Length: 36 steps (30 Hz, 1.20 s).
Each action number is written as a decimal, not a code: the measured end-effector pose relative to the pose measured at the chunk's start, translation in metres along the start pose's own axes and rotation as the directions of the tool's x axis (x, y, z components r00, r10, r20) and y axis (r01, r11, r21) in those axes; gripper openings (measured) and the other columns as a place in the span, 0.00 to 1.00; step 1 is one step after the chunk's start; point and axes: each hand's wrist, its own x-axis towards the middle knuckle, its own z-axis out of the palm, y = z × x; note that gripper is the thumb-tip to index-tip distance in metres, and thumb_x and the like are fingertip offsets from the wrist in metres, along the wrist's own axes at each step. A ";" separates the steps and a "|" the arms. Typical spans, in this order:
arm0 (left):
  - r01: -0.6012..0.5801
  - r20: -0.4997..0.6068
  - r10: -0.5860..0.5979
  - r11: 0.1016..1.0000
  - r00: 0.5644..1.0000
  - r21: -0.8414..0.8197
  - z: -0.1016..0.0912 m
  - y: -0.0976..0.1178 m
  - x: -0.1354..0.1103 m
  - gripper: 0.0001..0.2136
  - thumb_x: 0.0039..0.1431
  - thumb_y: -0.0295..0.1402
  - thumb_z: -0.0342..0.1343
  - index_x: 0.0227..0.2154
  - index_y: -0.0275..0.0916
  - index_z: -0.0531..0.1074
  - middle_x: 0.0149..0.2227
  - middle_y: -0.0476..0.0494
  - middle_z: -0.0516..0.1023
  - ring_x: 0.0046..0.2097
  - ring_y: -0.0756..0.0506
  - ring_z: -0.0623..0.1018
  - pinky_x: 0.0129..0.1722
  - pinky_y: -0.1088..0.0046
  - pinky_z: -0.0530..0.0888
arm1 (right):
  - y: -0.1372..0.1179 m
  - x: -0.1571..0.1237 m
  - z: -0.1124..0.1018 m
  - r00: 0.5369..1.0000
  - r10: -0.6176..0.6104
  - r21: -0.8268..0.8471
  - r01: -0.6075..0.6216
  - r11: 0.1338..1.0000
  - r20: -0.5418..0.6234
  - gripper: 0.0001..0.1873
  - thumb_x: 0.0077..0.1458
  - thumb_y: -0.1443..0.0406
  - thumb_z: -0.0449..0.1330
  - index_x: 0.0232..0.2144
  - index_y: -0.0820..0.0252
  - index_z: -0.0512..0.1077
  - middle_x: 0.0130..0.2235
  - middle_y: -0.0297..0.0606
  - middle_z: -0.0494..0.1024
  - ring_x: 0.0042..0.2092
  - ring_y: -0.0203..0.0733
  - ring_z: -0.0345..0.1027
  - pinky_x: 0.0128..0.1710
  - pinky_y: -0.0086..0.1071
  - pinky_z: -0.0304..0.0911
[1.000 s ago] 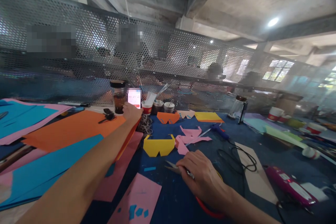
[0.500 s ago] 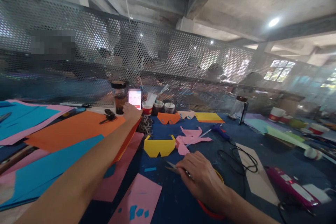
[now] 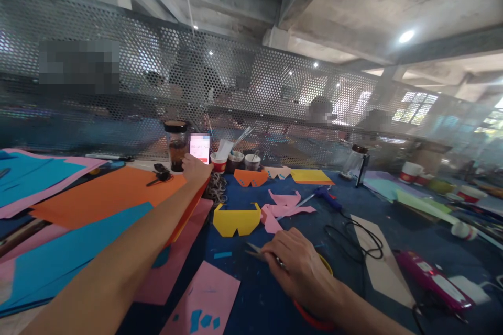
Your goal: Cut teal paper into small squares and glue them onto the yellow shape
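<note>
Scissors (image 3: 260, 252) grasped; handles mostly hidden.
Right hand (image 3: 296, 260), palm down, covers their middle; blades protrude left of the grip. Left hand (image 3: 197, 168), arm extended ahead-left, obscures bottom of phone (image 3: 200, 146); contact and grip: cannot tell.

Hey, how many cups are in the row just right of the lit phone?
3: a red-and-white cup nearest the phone, a middle cup, and a pale cup farthest right. More could be hidden behind them.

perforated metal screen (image 3: 255, 76), dark-lidded jar (image 3: 175, 141), magenta device (image 3: 434, 280) beside white block (image 3: 469, 289), ceiling lamp (image 3: 406, 36)
</note>
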 end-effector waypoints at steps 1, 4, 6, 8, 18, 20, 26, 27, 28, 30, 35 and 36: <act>-0.001 -0.003 0.001 1.000 1.000 -0.006 0.000 0.000 0.000 0.19 0.67 0.38 0.60 0.58 0.38 0.71 0.58 0.36 0.75 0.53 0.37 0.78 0.51 0.52 0.78 | 0.000 0.000 0.000 1.000 0.002 -0.002 -0.002 1.000 0.004 0.08 0.68 0.72 0.54 0.39 0.58 0.72 0.36 0.36 0.77 0.37 0.42 0.67 0.39 0.37 0.55; -0.010 -0.014 0.010 0.999 1.000 -0.030 -0.003 -0.001 0.001 0.19 0.68 0.38 0.60 0.58 0.38 0.71 0.59 0.36 0.74 0.54 0.37 0.78 0.51 0.51 0.78 | 0.000 0.001 -0.001 1.000 0.002 -0.008 -0.002 1.000 0.013 0.08 0.68 0.72 0.54 0.39 0.58 0.73 0.36 0.37 0.77 0.37 0.42 0.68 0.39 0.37 0.56; -0.027 -0.018 0.026 0.998 0.999 -0.049 -0.005 -0.001 0.001 0.20 0.68 0.39 0.59 0.59 0.39 0.70 0.59 0.36 0.74 0.54 0.37 0.78 0.52 0.50 0.77 | -0.001 0.001 -0.001 1.000 -0.003 -0.011 0.003 1.000 0.007 0.08 0.68 0.71 0.55 0.39 0.58 0.73 0.35 0.37 0.77 0.37 0.42 0.68 0.39 0.37 0.57; -0.056 -0.021 0.055 0.996 0.998 -0.067 -0.009 0.000 0.001 0.26 0.64 0.41 0.63 0.60 0.35 0.67 0.60 0.31 0.73 0.56 0.34 0.77 0.54 0.50 0.76 | -0.001 0.001 -0.001 1.000 -0.009 -0.015 0.009 1.000 -0.006 0.08 0.69 0.71 0.55 0.38 0.59 0.73 0.35 0.37 0.77 0.36 0.41 0.68 0.38 0.36 0.57; -0.229 -0.008 0.230 0.964 0.973 -0.137 -0.043 0.002 -0.009 0.44 0.44 0.38 0.72 0.62 0.25 0.59 0.58 0.21 0.71 0.61 0.28 0.72 0.58 0.56 0.72 | 0.001 -0.001 0.003 1.000 -0.018 0.019 0.018 1.000 -0.011 0.08 0.68 0.72 0.55 0.39 0.59 0.73 0.36 0.37 0.78 0.37 0.42 0.69 0.38 0.37 0.56; -0.245 -0.005 0.247 0.958 0.969 -0.146 -0.052 -0.001 -0.012 0.39 0.50 0.40 0.70 0.62 0.29 0.61 0.59 0.26 0.71 0.60 0.31 0.73 0.57 0.54 0.73 | 0.001 -0.002 0.002 1.000 -0.012 0.021 0.012 1.000 0.000 0.07 0.68 0.72 0.56 0.40 0.58 0.73 0.37 0.37 0.78 0.37 0.42 0.69 0.39 0.37 0.56; -0.243 -0.008 0.245 0.958 0.970 -0.150 -0.085 -0.020 -0.010 0.21 0.67 0.41 0.59 0.59 0.39 0.69 0.58 0.36 0.73 0.54 0.36 0.77 0.52 0.50 0.76 | 0.002 -0.004 0.003 1.000 -0.017 0.026 0.017 1.000 0.014 0.08 0.69 0.72 0.55 0.41 0.58 0.73 0.37 0.37 0.78 0.38 0.43 0.68 0.39 0.37 0.55; -0.238 -0.008 0.239 0.960 0.971 -0.149 -0.090 -0.025 -0.009 0.22 0.66 0.41 0.61 0.59 0.38 0.68 0.58 0.36 0.73 0.54 0.36 0.77 0.52 0.51 0.76 | 0.003 -0.004 0.003 1.000 -0.021 0.023 0.021 1.000 0.015 0.08 0.69 0.72 0.54 0.41 0.58 0.73 0.37 0.38 0.78 0.38 0.44 0.68 0.39 0.37 0.55; -0.231 -0.008 0.232 0.962 0.973 -0.147 -0.096 -0.030 -0.007 0.25 0.64 0.41 0.62 0.60 0.38 0.67 0.58 0.35 0.73 0.55 0.36 0.77 0.52 0.51 0.77 | 0.003 -0.004 0.003 1.000 -0.024 0.022 0.024 0.999 0.016 0.08 0.69 0.72 0.54 0.41 0.58 0.73 0.37 0.38 0.77 0.38 0.44 0.68 0.39 0.37 0.55; -0.206 -0.013 0.206 0.968 0.978 -0.144 -0.106 -0.041 -0.001 0.35 0.55 0.41 0.68 0.61 0.34 0.62 0.58 0.31 0.72 0.56 0.33 0.76 0.53 0.52 0.77 | 0.003 -0.003 0.002 0.999 -0.029 0.025 0.028 0.999 0.017 0.08 0.69 0.72 0.54 0.41 0.58 0.73 0.37 0.38 0.77 0.37 0.43 0.67 0.39 0.37 0.55; -0.078 -0.041 0.073 0.989 0.996 -0.124 -0.121 -0.074 0.032 0.44 0.47 0.41 0.71 0.62 0.29 0.56 0.60 0.26 0.70 0.59 0.29 0.74 0.55 0.50 0.76 | 0.002 -0.003 0.001 1.000 -0.024 0.022 0.023 0.999 0.013 0.08 0.68 0.72 0.55 0.40 0.58 0.73 0.36 0.37 0.76 0.36 0.43 0.67 0.38 0.37 0.54; -0.048 -0.047 0.043 0.992 0.998 -0.118 -0.122 -0.081 0.041 0.45 0.47 0.41 0.72 0.63 0.28 0.56 0.61 0.25 0.70 0.60 0.28 0.74 0.56 0.49 0.76 | 0.001 -0.003 0.002 1.000 -0.021 0.020 0.020 1.000 0.014 0.08 0.68 0.72 0.55 0.40 0.58 0.73 0.36 0.37 0.76 0.36 0.43 0.67 0.38 0.37 0.54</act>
